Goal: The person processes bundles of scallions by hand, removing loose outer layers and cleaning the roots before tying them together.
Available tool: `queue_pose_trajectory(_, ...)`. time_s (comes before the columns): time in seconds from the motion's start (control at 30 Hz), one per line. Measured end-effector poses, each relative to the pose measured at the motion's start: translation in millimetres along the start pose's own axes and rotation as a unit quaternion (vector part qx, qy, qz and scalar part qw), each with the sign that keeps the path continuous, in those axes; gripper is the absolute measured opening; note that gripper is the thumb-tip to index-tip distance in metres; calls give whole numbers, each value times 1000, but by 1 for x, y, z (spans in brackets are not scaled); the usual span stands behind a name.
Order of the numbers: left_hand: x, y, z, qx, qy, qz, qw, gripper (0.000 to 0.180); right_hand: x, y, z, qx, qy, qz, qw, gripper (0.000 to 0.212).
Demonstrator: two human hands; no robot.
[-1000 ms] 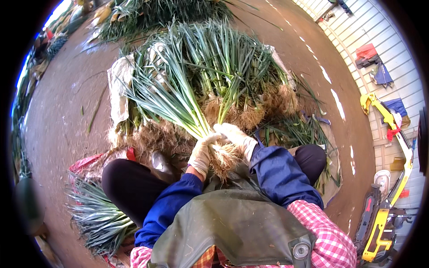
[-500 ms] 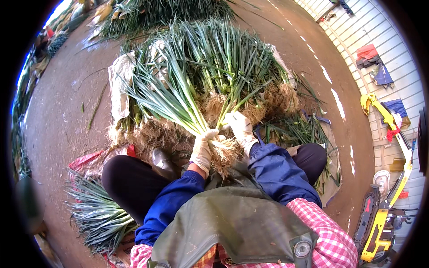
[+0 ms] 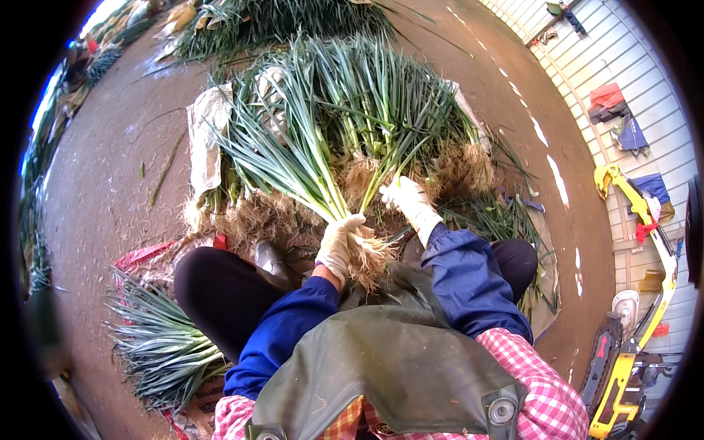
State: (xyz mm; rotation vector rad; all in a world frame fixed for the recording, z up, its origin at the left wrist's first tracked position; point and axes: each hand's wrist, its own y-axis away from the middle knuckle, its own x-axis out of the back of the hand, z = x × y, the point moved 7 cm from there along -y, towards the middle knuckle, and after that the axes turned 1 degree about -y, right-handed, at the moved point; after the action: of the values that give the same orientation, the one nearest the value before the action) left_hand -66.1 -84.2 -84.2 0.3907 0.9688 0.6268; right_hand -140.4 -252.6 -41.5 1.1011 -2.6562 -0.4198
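Note:
My left hand (image 3: 342,246), in a white glove, is closed round the lower stems of a bunch of green onions (image 3: 317,172). Their pale roots (image 3: 372,260) hang out below the fist, and the leaves fan up and to the left. To the right of the bunch, my gloved right hand (image 3: 411,203) has its fingers pinched together on a yellowish-green onion leaf (image 3: 397,177). Behind both hands lies a big heap of green onions (image 3: 352,88), roots toward me.
A smaller pile of green onions (image 3: 158,345) lies left of my knee. Loose leaves (image 3: 506,220) cover a sheet at the right. Another heap (image 3: 279,29) is farther back. A yellow toy-like excavator (image 3: 623,389) stands by the white wall (image 3: 623,66) at the right.
My right hand has moved a little to the right, away from the bunch and my left hand. The left hand keeps its hold on the stems.

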Motion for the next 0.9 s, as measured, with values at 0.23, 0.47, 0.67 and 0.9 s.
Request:
queue_pose_trajectory(0.23,6,3,-5,-3,-6,-10,1000,15,-45,12,9,-133,147,15,980,42)
queue_pose_trajectory(0.47,-6,2,-5,13,42,-79,996,11,-28,11,17,-52,-13,-39,998,25)
queue_pose_trajectory(0.67,-10,-1,-14,27,56,-62,996,11,-34,54,-31,116,483,96,863,36)
queue_pose_trajectory(0.9,-13,9,-7,2,177,-112,978,17,-58,97,-29,183,178,-15,967,25)
